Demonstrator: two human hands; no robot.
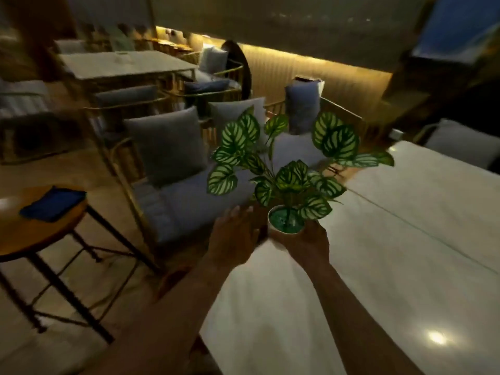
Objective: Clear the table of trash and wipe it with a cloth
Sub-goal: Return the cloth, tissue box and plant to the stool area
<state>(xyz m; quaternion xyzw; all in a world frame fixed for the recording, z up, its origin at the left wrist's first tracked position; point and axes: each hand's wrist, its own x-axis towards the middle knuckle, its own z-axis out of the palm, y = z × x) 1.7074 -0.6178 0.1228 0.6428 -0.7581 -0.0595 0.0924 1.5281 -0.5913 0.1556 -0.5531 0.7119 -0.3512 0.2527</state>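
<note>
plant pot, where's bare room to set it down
The right hand holds the plant pot over the white table's near-left corner. The tabletop looks bare from that corner to the far edge by the grey cushion. The round side table has room beside the blue cloth. Chairs crowd the left.

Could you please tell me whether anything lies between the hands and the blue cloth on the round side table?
Nothing visible does. The right hand holds the potted plant; the left hand, open beside it, has only open floor towards the blue cloth on the round side table.
</note>
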